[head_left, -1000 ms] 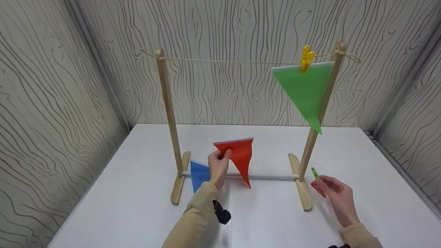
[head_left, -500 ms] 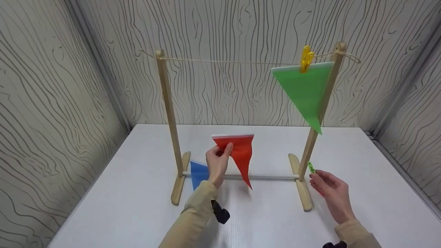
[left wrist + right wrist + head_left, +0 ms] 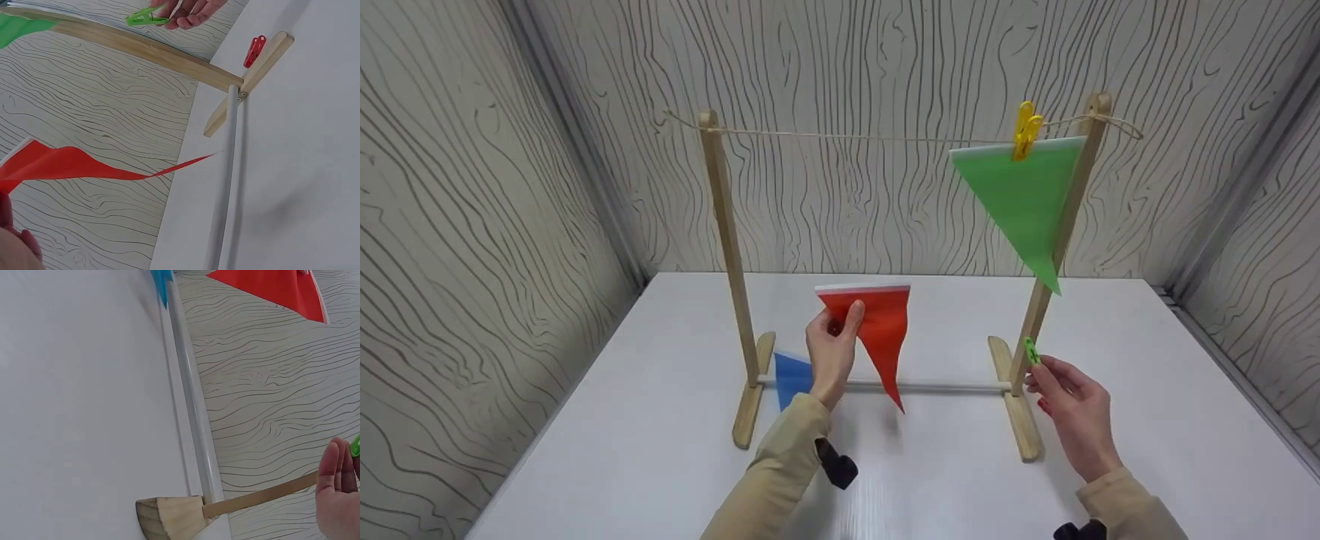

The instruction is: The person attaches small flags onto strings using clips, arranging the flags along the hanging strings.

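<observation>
My left hand point(image 3: 831, 352) pinches a red triangular pennant point(image 3: 886, 322) near its white top edge, thumb in front; its point hangs down past the stand's lower rail. Beside the right post, my right hand point(image 3: 1076, 412) grips a green clothespin point(image 3: 1031, 351) between thumb and fingers. A red clothespin point(image 3: 255, 52) lies on the table by the stand's right foot; in the head view the right hand mostly hides it. From the string point(image 3: 840, 136), a yellow clothespin point(image 3: 1026, 135) holds up a green pennant point(image 3: 1020, 202) at the right end.
The wooden stand has a left post point(image 3: 727, 247), a right post point(image 3: 1039, 307) and a white lower rail point(image 3: 937, 385). A blue pennant point(image 3: 791, 379) is at the rail's left, partly behind my left arm. Patterned walls surround the white table point(image 3: 622, 420).
My left hand has raised the red pennant a little. The right hand has moved up and left with the green clothespin, toward the right post.
</observation>
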A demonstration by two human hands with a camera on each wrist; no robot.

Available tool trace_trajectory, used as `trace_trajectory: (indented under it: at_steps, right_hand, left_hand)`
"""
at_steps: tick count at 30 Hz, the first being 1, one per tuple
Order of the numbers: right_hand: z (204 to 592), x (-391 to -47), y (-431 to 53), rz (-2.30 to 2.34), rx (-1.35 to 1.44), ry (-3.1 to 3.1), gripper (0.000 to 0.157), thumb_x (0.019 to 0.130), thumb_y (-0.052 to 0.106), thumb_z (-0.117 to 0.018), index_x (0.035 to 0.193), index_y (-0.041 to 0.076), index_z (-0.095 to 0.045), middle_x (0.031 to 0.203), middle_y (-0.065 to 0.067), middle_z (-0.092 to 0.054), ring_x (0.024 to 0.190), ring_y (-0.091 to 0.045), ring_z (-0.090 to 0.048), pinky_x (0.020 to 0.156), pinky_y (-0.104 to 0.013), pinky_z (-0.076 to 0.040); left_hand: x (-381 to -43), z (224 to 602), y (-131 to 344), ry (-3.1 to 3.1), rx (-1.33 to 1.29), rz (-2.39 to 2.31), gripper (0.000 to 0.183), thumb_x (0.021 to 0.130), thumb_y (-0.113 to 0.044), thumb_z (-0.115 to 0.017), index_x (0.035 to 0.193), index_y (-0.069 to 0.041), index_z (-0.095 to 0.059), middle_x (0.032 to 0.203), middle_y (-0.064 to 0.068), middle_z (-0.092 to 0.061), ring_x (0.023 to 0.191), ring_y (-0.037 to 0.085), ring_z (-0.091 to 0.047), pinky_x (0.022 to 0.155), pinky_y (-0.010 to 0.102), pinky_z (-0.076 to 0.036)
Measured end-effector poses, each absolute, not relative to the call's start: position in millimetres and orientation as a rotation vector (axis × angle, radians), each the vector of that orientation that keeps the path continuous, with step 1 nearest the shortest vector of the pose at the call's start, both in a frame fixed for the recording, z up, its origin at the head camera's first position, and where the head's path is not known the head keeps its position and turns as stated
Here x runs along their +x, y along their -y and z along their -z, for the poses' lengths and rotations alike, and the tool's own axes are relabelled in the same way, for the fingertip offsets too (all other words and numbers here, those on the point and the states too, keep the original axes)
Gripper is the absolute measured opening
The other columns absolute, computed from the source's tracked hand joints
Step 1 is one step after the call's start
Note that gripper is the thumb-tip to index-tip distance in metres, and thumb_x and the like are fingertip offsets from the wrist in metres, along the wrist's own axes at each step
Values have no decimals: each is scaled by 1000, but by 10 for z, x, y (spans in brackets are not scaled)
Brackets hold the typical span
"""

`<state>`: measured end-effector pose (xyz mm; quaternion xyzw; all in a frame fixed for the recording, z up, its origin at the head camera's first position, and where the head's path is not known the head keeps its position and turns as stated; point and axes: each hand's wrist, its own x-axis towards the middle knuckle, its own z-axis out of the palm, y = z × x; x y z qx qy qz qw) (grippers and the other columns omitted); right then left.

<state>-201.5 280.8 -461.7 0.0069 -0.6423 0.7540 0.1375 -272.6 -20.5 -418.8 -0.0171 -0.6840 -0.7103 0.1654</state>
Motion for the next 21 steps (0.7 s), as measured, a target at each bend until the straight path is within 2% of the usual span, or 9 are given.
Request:
trace_trajectory:
  at_steps: [6,16,21]
  right_hand:
    - [4531,-2028,-2739,-2187,111,1830,18,101,6,-57,117,4,-66,97,1,-72,89,-10,-67,84,-17,-58]
    - [4386,-2056,-2667,-2214,139,1753,18,100,6,-59,116,6,-67,98,0,-72,90,-9,-69,88,-17,-57]
    - [4305,-2063,-2620,-2223,140,1741,18,101,8,-59,117,7,-67,100,-1,-72,91,-8,-69,91,-18,-57]
  left_hand:
    - [-2700,4132,205,1929,-87,2012,36,96,-37,-67,119,-9,-67,110,8,-73,94,19,-65,85,29,-59]
    - [-2669,4028,215,1890,-127,1994,34,98,-28,-66,121,-4,-65,115,15,-71,102,22,-66,91,42,-60]
    - [-2628,3942,208,1868,-162,1998,32,98,-26,-66,121,-4,-65,117,14,-71,103,23,-65,90,38,-60]
